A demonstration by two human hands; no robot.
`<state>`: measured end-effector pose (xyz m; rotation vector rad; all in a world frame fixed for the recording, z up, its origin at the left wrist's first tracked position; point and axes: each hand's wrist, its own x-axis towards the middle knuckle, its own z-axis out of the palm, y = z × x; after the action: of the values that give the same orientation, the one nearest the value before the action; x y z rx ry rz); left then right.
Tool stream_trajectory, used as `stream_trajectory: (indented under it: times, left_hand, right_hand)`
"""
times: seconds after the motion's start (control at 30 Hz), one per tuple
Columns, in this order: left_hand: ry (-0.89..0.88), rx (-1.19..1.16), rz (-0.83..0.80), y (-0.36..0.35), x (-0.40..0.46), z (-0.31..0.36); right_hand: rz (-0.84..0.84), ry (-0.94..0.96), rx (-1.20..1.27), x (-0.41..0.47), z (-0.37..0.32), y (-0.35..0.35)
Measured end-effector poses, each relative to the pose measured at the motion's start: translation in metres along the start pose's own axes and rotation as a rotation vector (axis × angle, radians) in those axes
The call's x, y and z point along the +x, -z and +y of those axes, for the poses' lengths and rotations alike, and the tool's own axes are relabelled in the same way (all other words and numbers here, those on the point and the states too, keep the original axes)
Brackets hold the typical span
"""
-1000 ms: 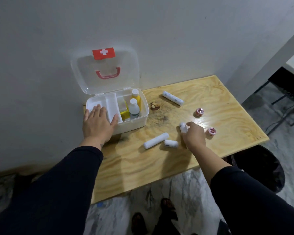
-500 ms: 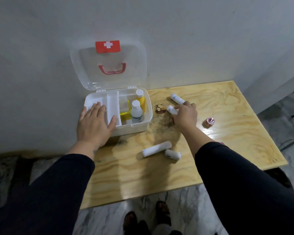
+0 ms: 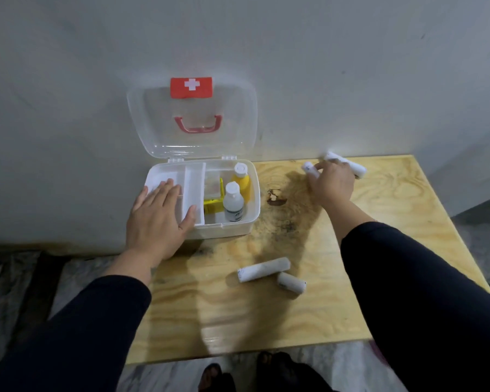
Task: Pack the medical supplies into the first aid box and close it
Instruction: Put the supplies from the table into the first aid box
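Observation:
The white first aid box (image 3: 239, 226) stands open against the wall, its clear lid (image 3: 191, 120) upright with a red cross label. Inside stand a yellow bottle (image 3: 241, 182) and a clear white-capped bottle (image 3: 233, 203). My left hand (image 3: 159, 222) lies flat, fingers spread, on the box's left front corner. My right hand (image 3: 330, 183) holds a small white bandage roll (image 3: 309, 168) and its fingers rest on a longer roll (image 3: 355, 167) near the wall. Two more white rolls, a long roll (image 3: 263, 269) and a short roll (image 3: 291, 282), lie on the table's middle.
The plywood table (image 3: 408, 210) has a dark stain and a small brown object (image 3: 276, 197) right of the box. The wall runs directly behind. My feet show on the marble floor below the front edge.
My right hand has carried the small roll from the table's middle to the far side by the wall and reached the long roll there. My left hand stays on the box.

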<state>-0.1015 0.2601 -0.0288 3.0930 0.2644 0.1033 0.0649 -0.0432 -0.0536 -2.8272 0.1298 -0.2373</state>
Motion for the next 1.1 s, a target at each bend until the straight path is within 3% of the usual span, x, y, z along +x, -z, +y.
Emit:
stream_trajectory:
  times: [0.3, 0.77, 0.93, 1.1]
  left_hand:
    - [-0.015, -0.010, 0.028, -0.004, 0.001, -0.002]
    - [-0.004, 0.004, 0.007, -0.003, 0.000, 0.001]
    - [-0.015, 0.011, -0.024, -0.001, 0.001, 0.001]
    - [-0.016, -0.002, -0.050, 0.003, 0.000, 0.001]
  right_hand:
    - [-0.109, 0.034, -0.101, 0.041, 0.031, -0.003]
    - [-0.213, 0.051, -0.002, -0.005, 0.020, 0.000]
    - [-0.185, -0.025, 0.198, -0.038, -0.005, 0.020]
    - [-0.068, 0.027, 0.527, -0.057, -0.066, 0.077]
